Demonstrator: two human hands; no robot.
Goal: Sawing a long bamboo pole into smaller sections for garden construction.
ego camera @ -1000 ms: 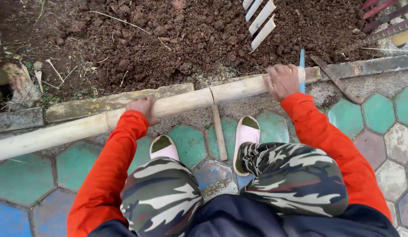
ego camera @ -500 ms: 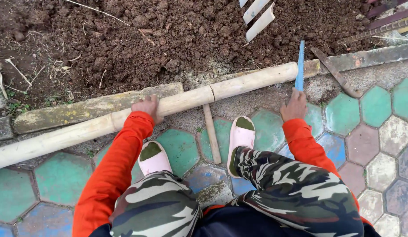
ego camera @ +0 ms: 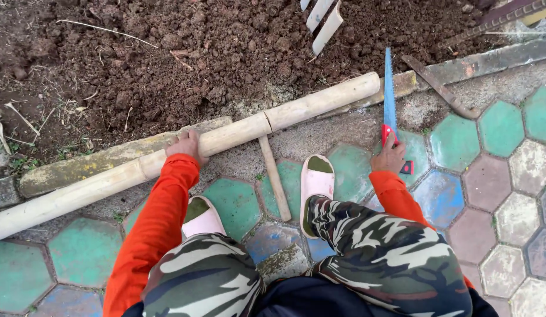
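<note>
A long pale bamboo pole (ego camera: 237,134) lies across the kerb between dug soil and hexagonal paving. My left hand (ego camera: 186,147) rests on the pole near its middle, fingers curled over it. My right hand (ego camera: 389,157) grips the red and black handle of a blue-bladed hand saw (ego camera: 389,97), whose blade points away toward the soil just past the pole's right end. I squat in camouflage trousers, orange sleeves and pale pink slippers.
A short wooden stick (ego camera: 275,177) lies on the paving between my feet. A rusty metal bar (ego camera: 440,87) lies right of the saw. White slats (ego camera: 323,19) stick out of the soil at the top. A concrete kerb (ego camera: 102,159) edges the soil.
My right hand left the pole's right end, moved down to the paving and took hold of the saw handle. My left hand stayed on the pole. The view shifted left.
</note>
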